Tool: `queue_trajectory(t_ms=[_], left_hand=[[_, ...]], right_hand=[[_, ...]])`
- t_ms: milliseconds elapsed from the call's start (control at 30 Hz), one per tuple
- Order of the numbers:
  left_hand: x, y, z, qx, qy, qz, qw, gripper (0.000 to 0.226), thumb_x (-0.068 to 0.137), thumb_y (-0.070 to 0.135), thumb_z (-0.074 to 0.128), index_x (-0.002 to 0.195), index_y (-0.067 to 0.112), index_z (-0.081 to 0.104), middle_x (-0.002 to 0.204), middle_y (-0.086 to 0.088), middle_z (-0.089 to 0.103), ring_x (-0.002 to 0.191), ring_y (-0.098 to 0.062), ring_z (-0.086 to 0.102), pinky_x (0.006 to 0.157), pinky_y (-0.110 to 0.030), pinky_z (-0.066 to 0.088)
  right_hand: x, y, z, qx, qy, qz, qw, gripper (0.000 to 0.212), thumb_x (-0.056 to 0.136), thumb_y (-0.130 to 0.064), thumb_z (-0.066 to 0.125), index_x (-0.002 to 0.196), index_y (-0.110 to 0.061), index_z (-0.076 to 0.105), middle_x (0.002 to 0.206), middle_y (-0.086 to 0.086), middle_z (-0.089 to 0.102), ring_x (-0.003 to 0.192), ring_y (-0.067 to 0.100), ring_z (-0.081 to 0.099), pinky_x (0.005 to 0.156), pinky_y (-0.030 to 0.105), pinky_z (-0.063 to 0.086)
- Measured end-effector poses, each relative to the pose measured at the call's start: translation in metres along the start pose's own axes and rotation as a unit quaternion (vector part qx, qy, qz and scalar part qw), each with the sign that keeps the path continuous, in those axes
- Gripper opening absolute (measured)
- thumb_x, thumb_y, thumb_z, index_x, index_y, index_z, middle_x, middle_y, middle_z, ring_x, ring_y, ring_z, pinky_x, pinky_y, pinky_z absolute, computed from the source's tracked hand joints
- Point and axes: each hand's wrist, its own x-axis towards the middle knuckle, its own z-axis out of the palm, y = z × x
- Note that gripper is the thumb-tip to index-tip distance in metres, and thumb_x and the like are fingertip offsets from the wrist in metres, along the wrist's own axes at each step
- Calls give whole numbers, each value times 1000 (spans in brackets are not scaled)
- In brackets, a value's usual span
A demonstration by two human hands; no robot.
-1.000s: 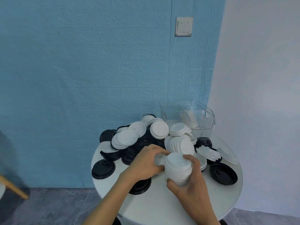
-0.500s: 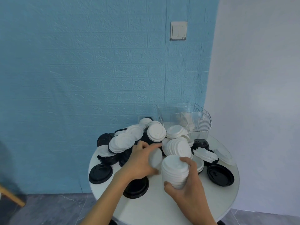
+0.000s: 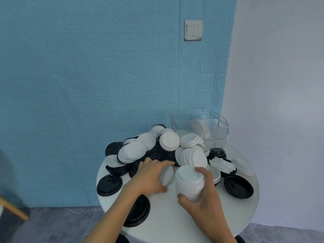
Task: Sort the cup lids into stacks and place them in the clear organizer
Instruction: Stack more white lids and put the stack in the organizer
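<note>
Matt white plastic lids [image 3: 190, 183], glossy black lids [image 3: 238, 186], clear ribbed plastic organizer [image 3: 215, 130]

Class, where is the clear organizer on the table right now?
The clear organizer stands at the table's far right edge, against the blue wall, just behind the lid pile.

white and black cup lids [image 3: 169, 141] lie heaped before the clear organizer [image 3: 208, 128] standing upright.

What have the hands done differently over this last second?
The left hand has drawn away from the white lid stack, toward the pile, and holds a single white lid tilted on edge. The right hand still grips the stack. The clear organizer and the black lids on the table look unmoved.
</note>
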Motion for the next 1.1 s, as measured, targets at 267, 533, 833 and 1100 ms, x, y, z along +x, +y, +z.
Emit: queue_trajectory(t_ms=[267,533,833,1100], left_hand=[[-7,-1,-2,-20,33,21,999,93,71,46,82,148,55,30,130,16,46,123,-17,39,101,-36,35],[-11,1,-12,-257,142,86,952,86,70,37,92,141,53,47,128,15,56,122,-1,50,110,-33,43],[-21,20,-25,-507,203,43,837,71,89,5,77,143,40,46,127,10,63,99,7,66,78,-12,52],[-16,27,-18,-452,84,72,885,56,77,54,74,128,58,53,115,1,67,93,-11,68,89,-32,55]], right_hand=[[1,1,1,0,0,-2,1000,83,61,-28,85,118,-59,34,119,-27,54,102,-5,56,80,21,46],[0,-1,0,-1,0,0,1000,83,64,-23,86,116,-61,33,118,-28,54,103,-8,55,78,14,45],[0,-3,0,-4,-13,2,1000,82,66,-25,85,117,-61,32,121,-31,50,106,-11,52,79,11,44],[2,-3,0,6,-23,12,1000,78,53,-48,73,119,-61,33,120,-25,55,104,-4,57,80,15,45]])
